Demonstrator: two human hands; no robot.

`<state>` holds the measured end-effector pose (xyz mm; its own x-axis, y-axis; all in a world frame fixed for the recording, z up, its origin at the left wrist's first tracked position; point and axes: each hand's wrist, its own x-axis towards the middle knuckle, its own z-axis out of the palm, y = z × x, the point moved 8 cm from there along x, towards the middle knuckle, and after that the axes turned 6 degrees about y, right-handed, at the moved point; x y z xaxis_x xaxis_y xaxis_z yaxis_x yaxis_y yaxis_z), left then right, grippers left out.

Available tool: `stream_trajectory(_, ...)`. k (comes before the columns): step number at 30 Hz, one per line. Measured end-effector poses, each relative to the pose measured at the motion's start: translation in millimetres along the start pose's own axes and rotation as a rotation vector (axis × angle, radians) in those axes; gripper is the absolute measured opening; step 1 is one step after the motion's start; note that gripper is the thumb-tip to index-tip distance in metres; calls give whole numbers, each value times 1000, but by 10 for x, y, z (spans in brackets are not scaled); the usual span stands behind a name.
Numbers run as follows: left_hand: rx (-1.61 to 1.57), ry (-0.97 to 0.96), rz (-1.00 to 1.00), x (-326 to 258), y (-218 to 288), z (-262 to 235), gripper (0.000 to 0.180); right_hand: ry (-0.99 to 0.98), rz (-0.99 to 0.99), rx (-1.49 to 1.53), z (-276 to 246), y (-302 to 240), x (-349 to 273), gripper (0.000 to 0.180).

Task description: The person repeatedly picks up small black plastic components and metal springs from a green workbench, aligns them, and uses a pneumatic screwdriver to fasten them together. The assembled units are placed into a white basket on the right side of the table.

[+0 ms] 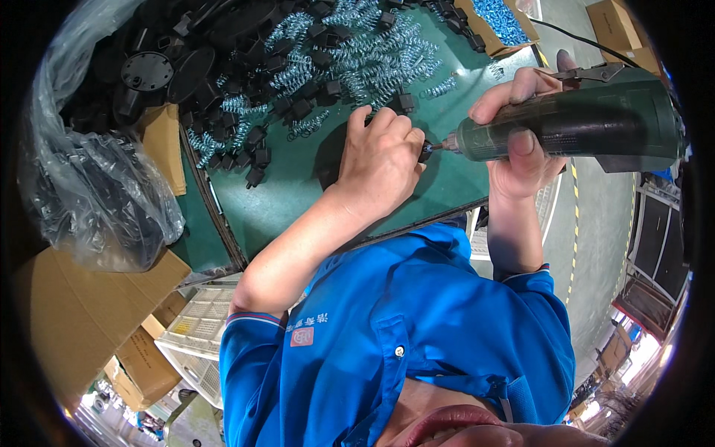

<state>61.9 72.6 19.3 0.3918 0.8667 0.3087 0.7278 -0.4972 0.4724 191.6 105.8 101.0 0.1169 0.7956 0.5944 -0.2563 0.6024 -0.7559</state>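
My right hand (515, 177) is wrapped around a dark green electric screwdriver (573, 123), thumb on the near side and fingers over the far side. The tool lies nearly level, its bit pointing left. My left hand (381, 160) is closed above the green tabletop on a small black part (425, 152), mostly hidden under the fingers. The screwdriver's tip meets this part at its right end; whether a screw sits there is too small to tell. Beyond my left hand lie a heap of coil springs (380, 59) and several small black blocks (300, 109).
An open box of small blue pieces (500, 22) stands at the table's far right. Black plastic parts (147, 71) and a clear plastic bag (97, 194) crowd the left. A cardboard flap (97, 313) and white crates (201, 320) are at lower left. A black cable (573, 36) runs behind the screwdriver.
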Motion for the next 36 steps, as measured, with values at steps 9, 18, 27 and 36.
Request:
stream_trajectory(9,-8,10,1,1,-3,-10,38,-55,22,-21,-82,67,-31,72)
stream_trajectory(18,-3,7,0,-5,-9,-8,38,0,18,32,-28,16,-15,61)
stream_trajectory(27,-17,17,-8,-12,-22,1,38,10,25,-70,-70,2,8,62)
stream_trajectory(36,-12,16,4,-17,-14,1,36,-52,20,-69,33,25,-37,73)
